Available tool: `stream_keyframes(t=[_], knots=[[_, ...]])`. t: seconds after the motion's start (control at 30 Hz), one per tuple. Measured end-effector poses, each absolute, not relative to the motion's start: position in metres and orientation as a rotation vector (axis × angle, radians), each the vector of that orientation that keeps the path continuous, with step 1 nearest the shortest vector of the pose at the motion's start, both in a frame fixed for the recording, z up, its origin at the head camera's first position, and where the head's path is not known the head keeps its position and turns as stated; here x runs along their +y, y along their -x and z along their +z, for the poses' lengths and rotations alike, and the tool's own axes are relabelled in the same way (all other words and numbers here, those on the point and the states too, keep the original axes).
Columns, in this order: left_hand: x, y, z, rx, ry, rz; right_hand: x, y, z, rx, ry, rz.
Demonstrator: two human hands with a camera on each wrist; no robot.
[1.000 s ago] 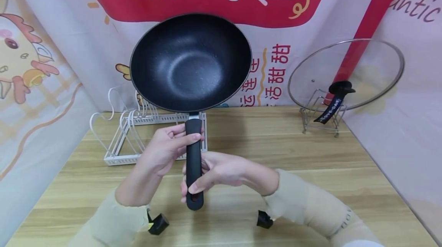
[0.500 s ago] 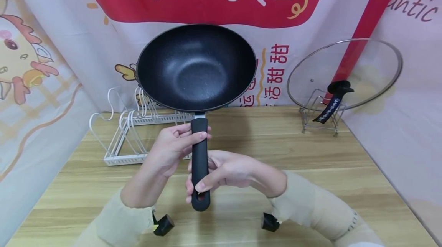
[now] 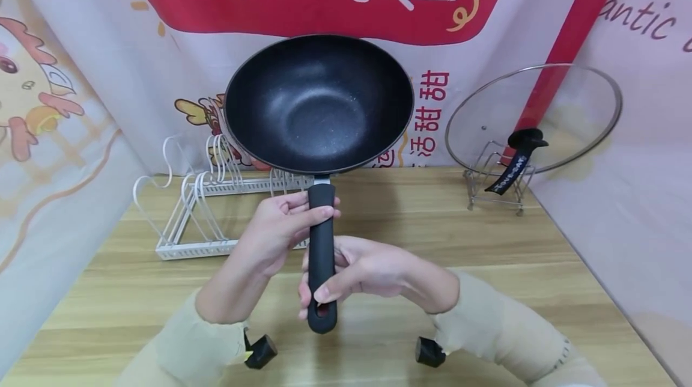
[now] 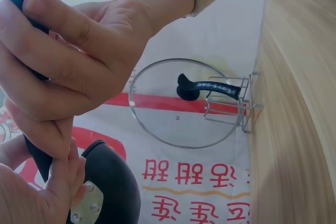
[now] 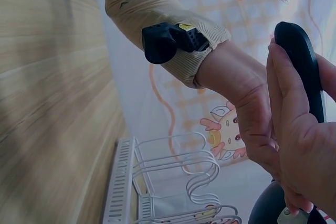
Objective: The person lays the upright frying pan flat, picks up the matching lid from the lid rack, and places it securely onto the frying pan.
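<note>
A black wok [image 3: 324, 110] is held up over the table, its inside facing me and its long handle [image 3: 321, 255] pointing down toward me. My left hand [image 3: 278, 228] grips the handle's upper part near the pan, thumb laid across the front. Lower down, my right hand [image 3: 359, 270] holds the handle near its end, with the thumb by the hanging hole. In the left wrist view, a metal bracket [image 4: 88, 203] with rivets joins the handle to the wok's outside. The right wrist view shows the handle [image 5: 302, 61] between the fingers and thumb of my right hand [image 5: 310, 145].
A white pan rack [image 3: 194, 249] with wire dividers stands at the back left, partly behind the wok and left arm. At the back right, a glass lid [image 3: 573, 110] with a black knob leans in a small wire stand [image 3: 494, 191]. Printed cloth [image 3: 411, 14] hangs behind the wooden table [image 3: 459, 225].
The wok and both hands have shifted right, and the wok now sits a little lower than a second ago. Both hands keep their hold on the handle.
</note>
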State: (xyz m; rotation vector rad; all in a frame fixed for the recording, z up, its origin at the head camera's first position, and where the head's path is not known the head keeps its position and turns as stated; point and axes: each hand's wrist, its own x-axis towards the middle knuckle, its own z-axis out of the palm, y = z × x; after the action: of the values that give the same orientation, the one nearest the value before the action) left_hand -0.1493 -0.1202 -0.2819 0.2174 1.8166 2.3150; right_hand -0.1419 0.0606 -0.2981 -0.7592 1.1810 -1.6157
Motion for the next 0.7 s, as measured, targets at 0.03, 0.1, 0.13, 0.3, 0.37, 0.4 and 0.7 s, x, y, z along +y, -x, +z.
stream_keyframes(t=[0.03,0.1,0.13,0.3,0.37,0.4,0.7], knots=[[-0.119,0.15,-0.282,1.813,-0.217,2.319,0.062,0.142,-0.298,1.181,0.756,-1.619],[-0.117,0.151,-0.282,1.812,-0.214,2.323,0.064,0.141,-0.298,1.177,0.751,-1.629],[-0.115,0.151,-0.282,1.812,-0.215,2.324,0.065,0.141,-0.297,1.174,0.748,-1.634],[-0.11,0.151,-0.283,1.816,-0.237,2.316,0.071,0.14,-0.296,1.168,0.736,-1.648],[-0.107,0.152,-0.283,1.81,-0.245,2.313,0.073,0.139,-0.297,1.17,0.736,-1.651],[-0.106,0.152,-0.283,1.806,-0.245,2.311,0.075,0.139,-0.297,1.17,0.737,-1.654],[-0.097,0.154,-0.285,1.81,-0.234,2.274,0.084,0.138,-0.301,1.155,0.734,-1.672]])
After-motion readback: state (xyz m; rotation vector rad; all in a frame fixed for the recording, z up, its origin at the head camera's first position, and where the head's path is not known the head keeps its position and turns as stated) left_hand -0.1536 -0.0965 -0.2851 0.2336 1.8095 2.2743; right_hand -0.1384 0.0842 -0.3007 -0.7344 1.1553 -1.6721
